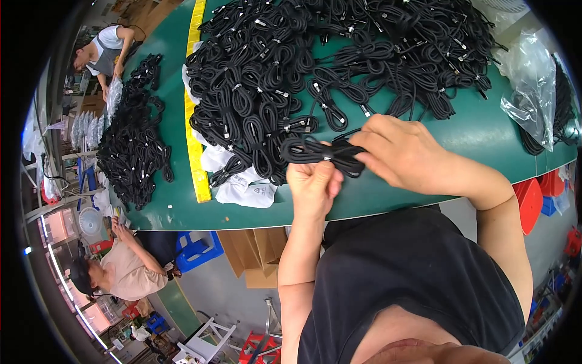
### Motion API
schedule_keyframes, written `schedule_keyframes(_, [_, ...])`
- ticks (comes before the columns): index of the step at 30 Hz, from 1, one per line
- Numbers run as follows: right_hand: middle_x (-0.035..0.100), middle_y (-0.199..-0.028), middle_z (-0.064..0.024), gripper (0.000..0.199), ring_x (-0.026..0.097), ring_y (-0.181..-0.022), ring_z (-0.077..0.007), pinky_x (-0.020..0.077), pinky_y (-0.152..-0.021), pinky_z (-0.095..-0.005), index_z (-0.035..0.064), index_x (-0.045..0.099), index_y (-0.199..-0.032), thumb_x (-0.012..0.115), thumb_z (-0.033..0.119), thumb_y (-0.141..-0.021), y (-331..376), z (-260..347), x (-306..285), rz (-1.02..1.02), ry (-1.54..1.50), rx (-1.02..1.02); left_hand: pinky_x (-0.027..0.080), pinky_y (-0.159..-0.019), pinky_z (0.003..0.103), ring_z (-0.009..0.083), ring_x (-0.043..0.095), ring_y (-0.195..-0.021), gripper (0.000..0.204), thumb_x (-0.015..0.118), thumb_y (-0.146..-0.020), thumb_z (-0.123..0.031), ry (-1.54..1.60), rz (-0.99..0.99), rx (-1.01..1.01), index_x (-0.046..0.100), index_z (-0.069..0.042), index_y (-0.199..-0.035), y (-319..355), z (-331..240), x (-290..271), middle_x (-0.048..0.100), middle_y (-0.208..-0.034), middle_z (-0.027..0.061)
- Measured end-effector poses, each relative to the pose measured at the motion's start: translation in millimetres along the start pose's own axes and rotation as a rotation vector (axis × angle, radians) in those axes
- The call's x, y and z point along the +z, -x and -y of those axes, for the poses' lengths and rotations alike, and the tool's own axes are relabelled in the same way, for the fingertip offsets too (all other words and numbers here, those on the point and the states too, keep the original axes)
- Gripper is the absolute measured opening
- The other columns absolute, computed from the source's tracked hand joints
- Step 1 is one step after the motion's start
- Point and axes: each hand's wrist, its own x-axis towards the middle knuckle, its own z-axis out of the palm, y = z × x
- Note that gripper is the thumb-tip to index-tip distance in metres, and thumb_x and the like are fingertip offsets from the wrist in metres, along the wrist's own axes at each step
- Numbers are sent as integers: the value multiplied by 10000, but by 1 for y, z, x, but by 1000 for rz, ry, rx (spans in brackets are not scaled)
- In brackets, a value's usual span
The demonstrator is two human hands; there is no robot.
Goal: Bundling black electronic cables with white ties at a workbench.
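Observation:
A coiled black cable (312, 151), bundled at its middle, is held over the front part of the green table. My left hand (314, 179) grips it from below, with the thumb pressed on the tied middle. At the bundle's right end, my right hand (397, 148) has its fingers bent and closed on the loops; exactly what the fingertips pinch is partly hidden. Just beyond both hands lies a large heap of similar black cable bundles (242, 91), some showing metal plugs. One separate bundle (327, 106) rests on the table near my right hand.
A yellow strip (195, 121) divides the green table (163, 209); another cable pile (136, 139) lies left of it. White bags (245, 191) lie under the heap's near edge. Clear plastic (530, 91) sits at right. Two people work at left. Below stands a cardboard box (251, 249).

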Motion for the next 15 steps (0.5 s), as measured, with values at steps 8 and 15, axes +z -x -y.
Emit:
schedule_keyframes(8, [475, -772, -85, 208, 533, -679, -236, 462, -485, -328, 22, 544, -826, 641, 43, -644, 1, 5, 5, 3, 9, -22, 344, -359, 194, 97, 472, -433, 285, 643, -806, -113, 8, 144, -43, 501, -14, -1033, -2, 6, 8, 585, -698, 84])
schedule_keyframes(15, [477, -788, -86, 217, 508, -719, -237, 463, -570, -331, 11, 560, -862, 635, 22, -658, 7, 1, 2, 10, 19, 18, 366, -361, 209, 110, 492, -443, 293, 623, -809, -65, 130, 61, -52, 499, -8, -1068, 1, 5, 2, 594, -715, 101])
